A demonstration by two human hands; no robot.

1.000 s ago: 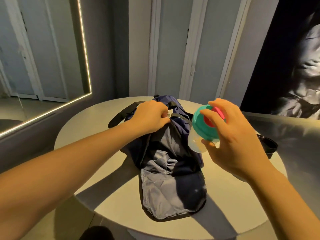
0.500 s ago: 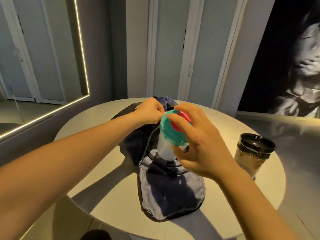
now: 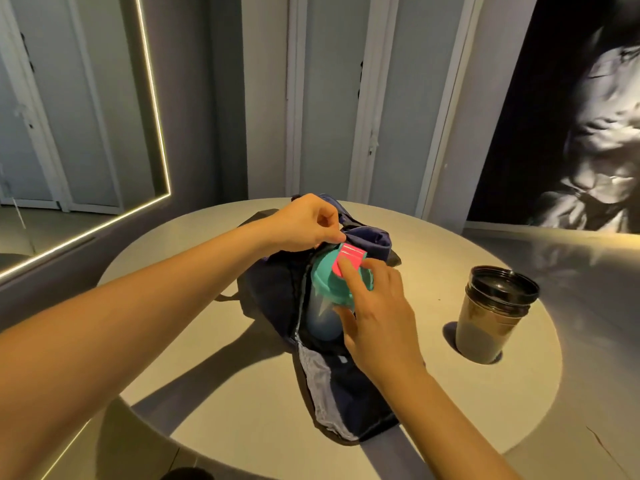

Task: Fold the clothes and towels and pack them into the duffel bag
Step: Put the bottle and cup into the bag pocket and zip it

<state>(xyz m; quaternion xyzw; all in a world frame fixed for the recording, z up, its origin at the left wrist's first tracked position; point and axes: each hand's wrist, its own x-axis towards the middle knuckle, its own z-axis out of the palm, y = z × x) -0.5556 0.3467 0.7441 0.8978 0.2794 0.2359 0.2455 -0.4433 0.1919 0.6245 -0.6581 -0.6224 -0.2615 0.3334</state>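
The duffel bag [image 3: 349,403] lies open in the middle of the worktop [image 3: 207,358], running from 12 to 6 o'clock. A bottle [image 3: 322,320] with a teal lid sits in its mouth. Your right hand [image 3: 377,317] holds it, index finger on the pink flap, thumb on the clear body. Your left hand [image 3: 304,225] pinches the bag's rim at 12 o'clock. A black-lidded cup [image 3: 495,317] stands apart at the bag's 3 o'clock.

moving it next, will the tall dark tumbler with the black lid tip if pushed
Pushed high it may tip: the tall dark tumbler with the black lid stands upright and narrows toward its base. It looks rigid, so a low push probably slides it.
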